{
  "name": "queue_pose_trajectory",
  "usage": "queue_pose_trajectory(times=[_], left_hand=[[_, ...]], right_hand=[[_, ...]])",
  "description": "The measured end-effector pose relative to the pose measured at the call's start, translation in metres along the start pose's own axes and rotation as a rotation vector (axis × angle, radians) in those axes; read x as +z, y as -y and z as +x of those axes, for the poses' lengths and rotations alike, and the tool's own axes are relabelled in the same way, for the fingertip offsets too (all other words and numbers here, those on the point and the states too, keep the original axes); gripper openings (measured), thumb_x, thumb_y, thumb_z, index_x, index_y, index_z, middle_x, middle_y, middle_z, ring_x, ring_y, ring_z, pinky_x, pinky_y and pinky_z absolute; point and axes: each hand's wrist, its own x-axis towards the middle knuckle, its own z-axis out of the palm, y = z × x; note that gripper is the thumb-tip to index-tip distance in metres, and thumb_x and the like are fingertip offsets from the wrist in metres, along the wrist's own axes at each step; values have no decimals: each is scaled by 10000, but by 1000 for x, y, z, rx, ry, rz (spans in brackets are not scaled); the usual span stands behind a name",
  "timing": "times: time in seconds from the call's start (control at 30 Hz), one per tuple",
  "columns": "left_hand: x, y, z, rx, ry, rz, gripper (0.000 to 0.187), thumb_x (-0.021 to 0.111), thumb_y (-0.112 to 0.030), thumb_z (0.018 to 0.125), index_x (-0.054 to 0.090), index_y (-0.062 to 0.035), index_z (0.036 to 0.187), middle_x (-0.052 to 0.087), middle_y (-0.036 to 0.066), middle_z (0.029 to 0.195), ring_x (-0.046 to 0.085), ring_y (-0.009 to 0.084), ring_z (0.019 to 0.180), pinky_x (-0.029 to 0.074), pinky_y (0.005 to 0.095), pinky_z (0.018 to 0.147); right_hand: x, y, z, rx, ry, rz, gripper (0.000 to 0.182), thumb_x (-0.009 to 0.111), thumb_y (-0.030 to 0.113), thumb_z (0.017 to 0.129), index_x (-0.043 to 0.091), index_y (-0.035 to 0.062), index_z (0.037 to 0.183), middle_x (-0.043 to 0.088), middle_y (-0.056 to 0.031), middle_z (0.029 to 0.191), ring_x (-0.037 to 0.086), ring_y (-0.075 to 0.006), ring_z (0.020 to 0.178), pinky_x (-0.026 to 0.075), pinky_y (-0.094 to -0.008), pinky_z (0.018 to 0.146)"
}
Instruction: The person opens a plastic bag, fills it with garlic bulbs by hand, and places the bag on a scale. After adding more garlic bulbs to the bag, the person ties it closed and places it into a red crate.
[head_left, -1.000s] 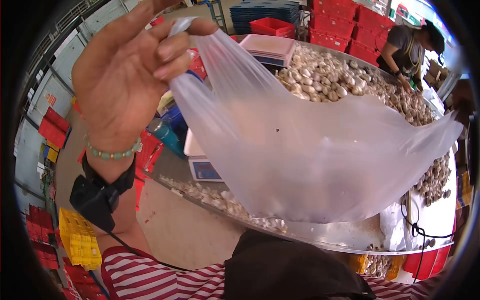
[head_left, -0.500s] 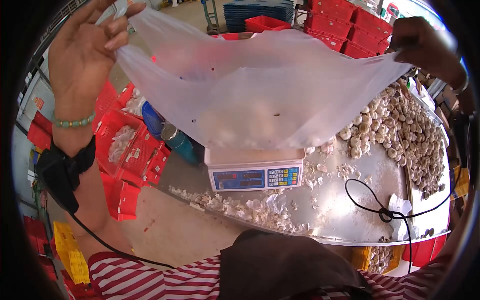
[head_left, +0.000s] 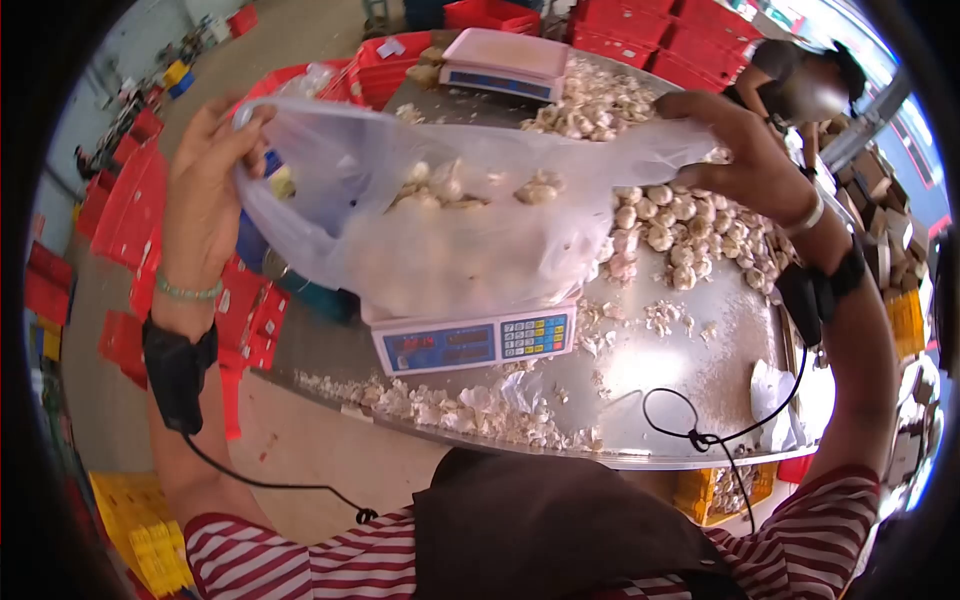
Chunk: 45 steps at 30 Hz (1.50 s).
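Observation:
A translucent plastic bag point(head_left: 450, 260) full of garlic bulbs rests on a white digital scale point(head_left: 470, 345), whose red display digits are lit. At the bag's upper left edge, my left hand point(head_left: 205, 205) is closed on the plastic. My right hand point(head_left: 740, 160) has the bag's upper right corner between thumb and fingers. Several bulbs show at the bag's mouth, which sags between the two hands. Loose garlic bulbs point(head_left: 690, 225) lie in a heap on the metal table just right of the bag.
Garlic skins point(head_left: 450, 410) litter the front of the metal table point(head_left: 650, 370). A black cord point(head_left: 690, 435) loops over its right side. A second scale point(head_left: 505, 60) stands at the back. Red crates point(head_left: 130, 210) are on the left, and another person point(head_left: 790, 85) is at the far right.
Both hands have come down and the bag's raised mouth has lowered, so the bulbs inside show. The scale's display now shows lit red digits. My view has shifted, bringing the other person into sight.

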Motion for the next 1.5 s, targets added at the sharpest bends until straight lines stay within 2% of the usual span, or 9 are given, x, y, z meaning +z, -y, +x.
queue_pose_trajectory(times=[0.17, 0.27, 0.3, 0.47, 0.67, 0.77, 1.03, 1.3, 1.5], left_hand=[[11, 0, -6, 171, 21, 92, 395, 616, -64, 840, 468, 7, 1199, 644, 116, 1003, 550, 108, 777, 436, 233, 700], [28, -14, -11, 16, -165, -68, 389, 633, -84, 839, 452, 12, 1169, 622, 166, 985, 608, 121, 746, 482, 216, 647], [22, -11, -11, 20, -128, 58, 400, 642, -43, 827, 438, 7, 1167, 632, 133, 976, 617, 121, 773, 491, 226, 672], [17, -11, -18, 0, -71, 237, 422, 644, -47, 837, 416, 5, 1188, 645, 132, 970, 631, 134, 823, 503, 244, 724], [15, -2, -22, 61, -90, 341, 484, 619, -74, 842, 416, 13, 1272, 637, 121, 1037, 587, 138, 921, 465, 259, 800], [22, -1, -29, 182, -43, 468, 504, 605, -23, 842, 382, 15, 1292, 641, 117, 1038, 606, 149, 947, 472, 268, 831], [2, 22, -34, 63, -138, 428, 546, 559, 6, 876, 321, 19, 1367, 630, 97, 1044, 571, 136, 1020, 390, 287, 946], [36, 14, -47, 449, -219, 697, 548, 553, 13, 869, 317, 41, 1363, 457, 175, 1311, 475, 247, 1201, 342, 377, 1035], [61, 9, -112, 1005, -101, 999, 619, 528, -441, 876, 438, 31, 1266, 453, 225, 1269, 485, 365, 1133, 453, 446, 897]], right_hand=[[50, -80, -33, 360, -726, 561, 295, 485, 21, 882, 549, -11, 1168, 588, -74, 1107, 579, -161, 1042, 482, -277, 849], [143, -225, -103, 308, -147, 47, 224, 583, 150, 859, 617, 21, 1039, 650, -32, 842, 620, -136, 778, 497, -251, 671], [174, -198, -104, 860, -45, 254, 320, 665, 184, 784, 613, 21, 1055, 664, -65, 891, 635, -194, 778, 511, -285, 676], [297, -209, -130, 276, 317, -464, 527, 601, 271, 789, 505, 70, 1268, 496, -191, 1306, 330, -385, 1304, 232, -568, 1078], [309, -169, -114, 550, 620, -644, 477, 458, 267, 881, 478, 83, 1321, 383, -128, 1438, 257, -317, 1371, 169, -466, 1138], [353, -217, -150, 551, 201, -402, 521, 570, 49, 803, 406, -29, 1291, 598, -185, 1126, 589, -320, 1022, 477, -384, 874], [247, -144, -137, 917, -887, 1518, 644, 617, 341, 793, 330, 217, 1356, 558, -82, 1042, 591, -203, 905, 516, -346, 625], [201, -215, -117, 1062, -405, -177, 532, 717, 285, 746, 480, 44, 1157, 642, -201, 961, 619, -374, 898, 497, -423, 770], [232, -240, -111, 1041, -259, -199, 357, 606, 389, 818, 615, 38, 882, 647, -207, 841, 612, -399, 851, 487, -468, 759]])
